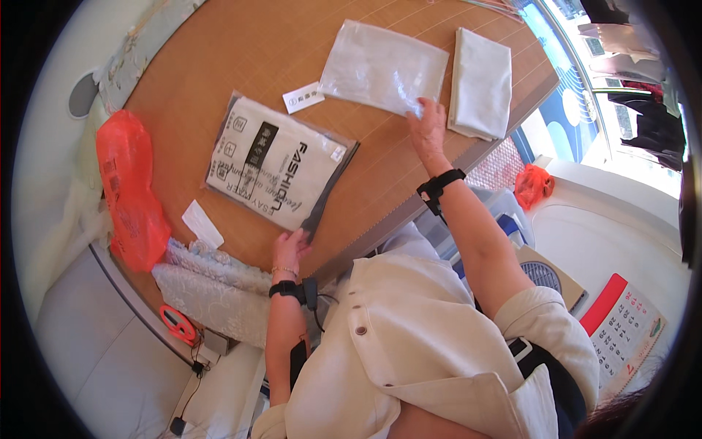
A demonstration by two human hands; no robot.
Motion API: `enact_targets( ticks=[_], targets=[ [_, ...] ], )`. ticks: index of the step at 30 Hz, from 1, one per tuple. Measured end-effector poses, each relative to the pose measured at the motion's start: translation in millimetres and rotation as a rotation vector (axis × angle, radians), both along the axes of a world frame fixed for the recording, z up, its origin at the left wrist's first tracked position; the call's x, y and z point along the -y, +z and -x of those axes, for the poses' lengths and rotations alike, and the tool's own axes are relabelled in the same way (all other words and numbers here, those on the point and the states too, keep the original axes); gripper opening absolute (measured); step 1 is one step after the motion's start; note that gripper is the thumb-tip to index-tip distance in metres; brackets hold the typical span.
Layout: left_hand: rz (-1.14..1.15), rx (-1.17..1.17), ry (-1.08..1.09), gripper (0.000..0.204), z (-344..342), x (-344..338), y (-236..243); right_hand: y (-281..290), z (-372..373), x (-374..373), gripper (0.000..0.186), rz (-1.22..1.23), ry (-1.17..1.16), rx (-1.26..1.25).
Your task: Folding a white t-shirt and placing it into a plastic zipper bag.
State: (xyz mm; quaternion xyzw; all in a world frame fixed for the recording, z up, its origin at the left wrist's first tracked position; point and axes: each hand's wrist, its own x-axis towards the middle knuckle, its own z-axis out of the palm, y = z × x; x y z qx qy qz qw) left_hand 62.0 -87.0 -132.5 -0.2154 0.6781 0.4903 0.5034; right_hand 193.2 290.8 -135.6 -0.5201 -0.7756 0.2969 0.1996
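A flat garment pack [281, 164] in a printed plastic bag, white with black print and a dark edge, lies on the brown table. At its near corner, my left hand [290, 251] touches the edge with its fingers stretched out. Farther right, a clear plastic bag [384, 67] with something pale and flat inside lies on the table. The fingers of my right hand [428, 130] close on its near right corner. Just right of that hand is a folded off-white cloth [480, 84]. A small white printed tag [303, 97] lies between the pack and the clear bag.
A red plastic bag [128, 190] stands at the table's left side. Near it are a white slip [202, 224] and white lace fabric [212, 289]. The table's edge [387, 212] runs close in front of me. A calendar [621, 336] sits at the lower right.
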Motion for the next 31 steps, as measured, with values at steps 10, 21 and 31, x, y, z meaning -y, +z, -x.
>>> enact_targets(
  ticks=[10, 21, 31],
  targets=[
    [0.049, 0.048, 0.072, 0.019, -2, -9, 7, -2, 25, -37, 0.069, 0.236, -0.314, 0.168],
    [0.149, 0.028, 0.185, 0.021, -14, -18, 7, -30, 134, -144, 0.032, 0.836, -0.186, -0.926],
    [0.171, -0.051, 0.278, 0.026, -7, -11, -16, -41, 187, -26, 0.049, -0.173, 0.701, 0.185]
  ],
)
